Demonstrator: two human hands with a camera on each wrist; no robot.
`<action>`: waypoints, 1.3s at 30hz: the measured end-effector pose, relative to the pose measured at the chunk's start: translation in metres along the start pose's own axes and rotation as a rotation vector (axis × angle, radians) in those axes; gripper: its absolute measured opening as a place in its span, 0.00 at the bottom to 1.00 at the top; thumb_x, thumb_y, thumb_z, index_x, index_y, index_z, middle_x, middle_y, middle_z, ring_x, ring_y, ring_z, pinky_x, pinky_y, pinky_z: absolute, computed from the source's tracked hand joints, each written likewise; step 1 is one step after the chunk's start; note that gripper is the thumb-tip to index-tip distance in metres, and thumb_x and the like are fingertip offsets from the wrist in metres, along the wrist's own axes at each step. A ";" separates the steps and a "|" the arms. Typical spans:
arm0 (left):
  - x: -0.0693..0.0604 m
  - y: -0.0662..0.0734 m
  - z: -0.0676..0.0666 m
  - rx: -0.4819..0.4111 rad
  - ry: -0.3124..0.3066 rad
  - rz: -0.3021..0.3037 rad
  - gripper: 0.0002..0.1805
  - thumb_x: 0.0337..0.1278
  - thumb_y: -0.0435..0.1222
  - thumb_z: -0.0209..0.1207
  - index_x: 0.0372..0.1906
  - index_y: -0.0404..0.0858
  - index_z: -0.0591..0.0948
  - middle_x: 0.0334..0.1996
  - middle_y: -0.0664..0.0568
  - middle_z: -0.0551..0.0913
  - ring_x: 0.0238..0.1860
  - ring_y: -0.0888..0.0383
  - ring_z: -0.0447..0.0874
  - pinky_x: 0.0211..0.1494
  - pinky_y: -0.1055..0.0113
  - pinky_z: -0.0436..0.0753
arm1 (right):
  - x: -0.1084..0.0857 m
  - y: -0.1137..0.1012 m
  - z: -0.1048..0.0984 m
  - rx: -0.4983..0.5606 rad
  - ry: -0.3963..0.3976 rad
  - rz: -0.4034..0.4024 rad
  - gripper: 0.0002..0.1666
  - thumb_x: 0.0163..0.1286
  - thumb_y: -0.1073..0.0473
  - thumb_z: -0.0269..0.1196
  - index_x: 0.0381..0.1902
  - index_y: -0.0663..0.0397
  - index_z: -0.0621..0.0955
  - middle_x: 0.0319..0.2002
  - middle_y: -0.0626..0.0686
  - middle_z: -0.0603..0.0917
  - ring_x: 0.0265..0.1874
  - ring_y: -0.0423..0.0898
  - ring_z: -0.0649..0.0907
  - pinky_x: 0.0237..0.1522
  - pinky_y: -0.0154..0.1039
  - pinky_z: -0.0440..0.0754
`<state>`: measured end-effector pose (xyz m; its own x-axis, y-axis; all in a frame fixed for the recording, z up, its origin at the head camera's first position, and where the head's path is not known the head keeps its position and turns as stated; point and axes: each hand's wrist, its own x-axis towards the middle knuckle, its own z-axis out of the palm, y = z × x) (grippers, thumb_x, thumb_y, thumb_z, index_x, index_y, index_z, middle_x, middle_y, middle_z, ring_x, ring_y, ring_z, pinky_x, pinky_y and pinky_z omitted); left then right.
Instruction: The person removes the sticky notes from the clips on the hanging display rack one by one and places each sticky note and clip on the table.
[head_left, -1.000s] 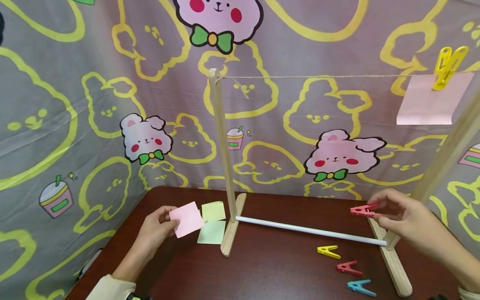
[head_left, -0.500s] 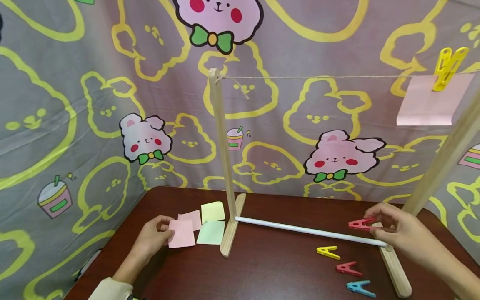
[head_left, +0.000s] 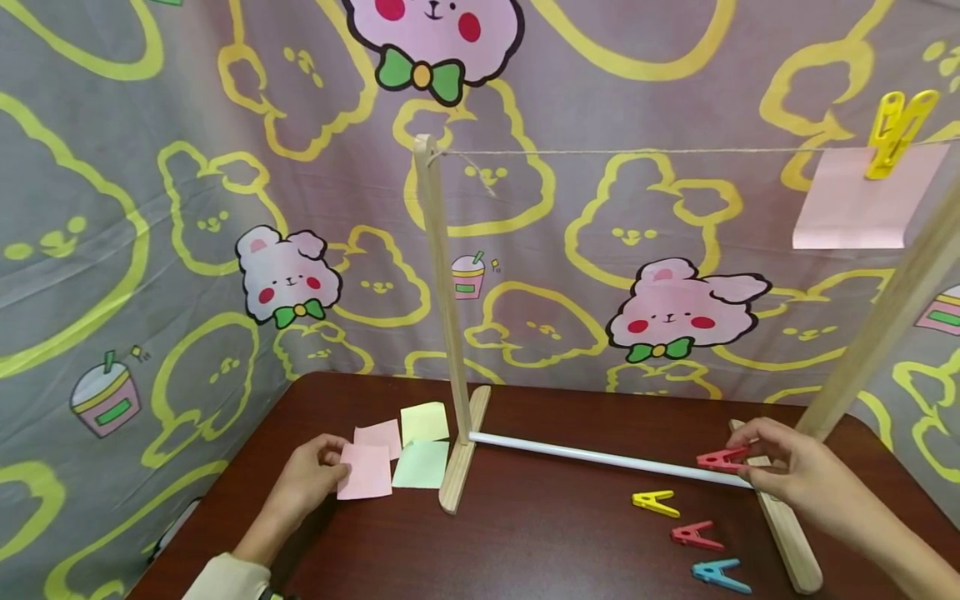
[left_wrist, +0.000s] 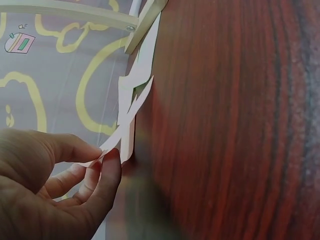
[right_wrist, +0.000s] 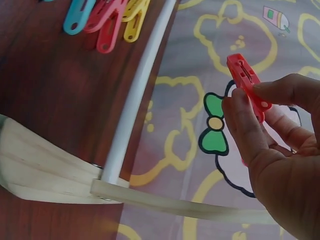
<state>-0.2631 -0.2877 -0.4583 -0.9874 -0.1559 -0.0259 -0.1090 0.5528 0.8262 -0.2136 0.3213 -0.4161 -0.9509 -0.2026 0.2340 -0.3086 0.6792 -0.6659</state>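
Between thumb and fingers, my left hand (head_left: 306, 477) pinches the edge of a pink sticky note (head_left: 365, 472) low over the table. In the left wrist view that note (left_wrist: 136, 109) bends up from the others. Beside it lie a second pink note (head_left: 378, 438), a yellow note (head_left: 424, 423) and a green note (head_left: 422, 464). My right hand (head_left: 795, 471) pinches a red clothespin (head_left: 722, 460) by its handle end, in front of the stand's right post. The right wrist view shows the clothespin (right_wrist: 245, 75) raised off the table.
A wooden stand (head_left: 447, 300) with a white crossbar (head_left: 600, 458) carries a string (head_left: 600, 152). From it hangs a pink note (head_left: 862, 200) under a yellow clip (head_left: 896, 137). Yellow (head_left: 656, 502), red (head_left: 697, 535) and blue (head_left: 721, 575) clothespins lie near the right foot.
My left hand has lowered the pink note toward the table and drawn it slightly left, uncovering another pink note. My right hand, still pinching the red clothespin, has sunk a little.
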 end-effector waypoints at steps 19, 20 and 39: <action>0.010 -0.001 0.009 0.056 0.002 -0.021 0.19 0.56 0.24 0.61 0.54 0.25 0.79 0.36 0.42 0.82 0.32 0.55 0.78 0.30 0.68 0.77 | -0.006 0.019 0.033 -0.053 -0.015 -0.020 0.16 0.61 0.75 0.71 0.41 0.55 0.82 0.38 0.42 0.83 0.38 0.24 0.80 0.32 0.29 0.80; 0.010 -0.001 0.009 0.056 0.000 -0.022 0.19 0.56 0.24 0.61 0.55 0.25 0.79 0.37 0.41 0.82 0.32 0.55 0.78 0.31 0.68 0.78 | -0.006 0.020 0.034 -0.047 -0.020 -0.015 0.15 0.61 0.75 0.71 0.41 0.56 0.81 0.38 0.42 0.83 0.37 0.24 0.80 0.32 0.30 0.80; 0.005 0.002 0.006 0.173 0.028 0.028 0.16 0.54 0.29 0.61 0.48 0.27 0.83 0.30 0.47 0.81 0.32 0.56 0.76 0.33 0.66 0.73 | -0.005 0.029 0.039 -0.070 -0.127 0.049 0.14 0.63 0.75 0.69 0.43 0.58 0.81 0.41 0.54 0.86 0.35 0.27 0.80 0.32 0.30 0.80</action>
<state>-0.2690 -0.2825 -0.4601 -0.9870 -0.1600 0.0129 -0.1023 0.6891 0.7174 -0.2192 0.3144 -0.4640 -0.9616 -0.2524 0.1080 -0.2633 0.7370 -0.6225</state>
